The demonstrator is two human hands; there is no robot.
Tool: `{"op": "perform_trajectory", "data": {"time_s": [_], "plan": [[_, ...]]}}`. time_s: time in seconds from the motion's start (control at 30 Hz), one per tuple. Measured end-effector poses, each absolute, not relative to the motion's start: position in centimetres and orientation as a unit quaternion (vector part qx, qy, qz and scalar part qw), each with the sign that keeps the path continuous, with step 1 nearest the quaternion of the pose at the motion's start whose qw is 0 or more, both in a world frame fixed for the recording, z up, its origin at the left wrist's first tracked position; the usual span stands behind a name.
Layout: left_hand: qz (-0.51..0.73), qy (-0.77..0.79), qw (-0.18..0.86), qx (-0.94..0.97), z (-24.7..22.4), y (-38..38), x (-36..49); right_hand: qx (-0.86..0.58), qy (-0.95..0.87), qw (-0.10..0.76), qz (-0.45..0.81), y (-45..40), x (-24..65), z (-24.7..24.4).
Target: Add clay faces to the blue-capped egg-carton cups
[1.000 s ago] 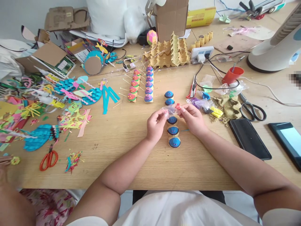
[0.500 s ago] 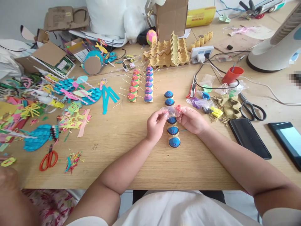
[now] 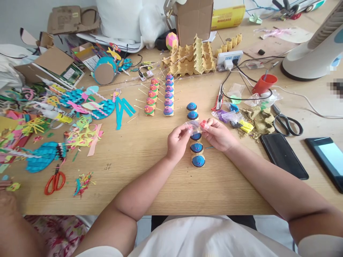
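Between my hands is a small clear plastic bag (image 3: 195,126) with red clay (image 3: 203,124) at its right end. My left hand (image 3: 178,141) pinches the bag's left end, where a bit of red also shows. Thumb and fingers of my right hand (image 3: 218,135) are closed on the end with the red clay. Directly below them a strip of egg-carton cups covered in blue clay (image 3: 197,147) with dark rims runs away from me; the hands hide its middle. Two finished-looking strips, one red and green (image 3: 152,95), one purple (image 3: 169,95), stand farther off with thin sticks poking out.
On the right lie black scissors (image 3: 288,123), a black phone (image 3: 284,156), clay bags (image 3: 227,116), a red cup (image 3: 264,84) and a utility knife (image 3: 219,98). Paper crafts (image 3: 85,103) and red-handled scissors (image 3: 55,180) cover the left. Another person's arm (image 3: 16,228) rests at the lower left.
Both hands stay almost in place, still holding the bag. A little more red clay shows by the right fingertips. The other person's hand at the left edge has shifted slightly.
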State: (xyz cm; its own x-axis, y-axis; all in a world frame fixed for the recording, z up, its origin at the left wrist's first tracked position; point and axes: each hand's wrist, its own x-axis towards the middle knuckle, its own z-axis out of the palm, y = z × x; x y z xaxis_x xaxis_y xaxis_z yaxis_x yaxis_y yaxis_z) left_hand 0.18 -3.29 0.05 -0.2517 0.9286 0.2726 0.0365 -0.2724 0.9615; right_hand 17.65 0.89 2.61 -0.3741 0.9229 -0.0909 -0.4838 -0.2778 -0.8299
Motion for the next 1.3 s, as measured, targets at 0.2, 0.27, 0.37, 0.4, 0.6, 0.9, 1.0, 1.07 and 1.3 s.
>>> {"op": "perform_trajectory", "data": {"time_s": [0.2, 0.27, 0.37, 0.4, 0.6, 0.9, 1.0, 1.07, 1.3], "plan": [[0.626, 0.487, 0.361, 0.490, 0.0, -3.2, 0.2, -0.335, -0.356, 0.504, 0.712, 1.1, 17.6, 2.3], [0.629, 0.486, 0.363, 0.487, -0.1, -3.2, 0.2, -0.344, -0.348, 0.513, 0.705, 1.2, 17.5, 2.3], [0.629, 0.483, 0.368, 0.485, -0.1, -3.2, 0.2, -0.342, -0.347, 0.521, 0.701, 1.2, 17.5, 2.2], [0.629, 0.483, 0.369, 0.485, -0.1, -3.2, 0.2, -0.339, -0.347, 0.524, 0.700, 1.2, 17.4, 2.2], [0.632, 0.480, 0.365, 0.487, -0.1, -3.1, 0.2, -0.352, -0.448, 0.536, 0.623, 0.8, 17.3, 2.3], [0.632, 0.482, 0.358, 0.490, -0.1, -3.1, 0.2, -0.373, -0.525, 0.522, 0.559, 0.4, 17.5, 2.5], [0.629, 0.480, 0.347, 0.504, -0.2, -3.1, 0.2, -0.374, -0.532, 0.521, 0.553, 0.3, 17.5, 2.7], [0.626, 0.478, 0.338, 0.515, -0.3, -3.2, 0.2, -0.384, -0.529, 0.517, 0.552, 0.2, 17.4, 2.9], [0.613, 0.487, 0.318, 0.535, -0.7, -3.4, 0.1, -0.381, -0.490, 0.531, 0.576, 0.5, 17.1, 2.6]]}}
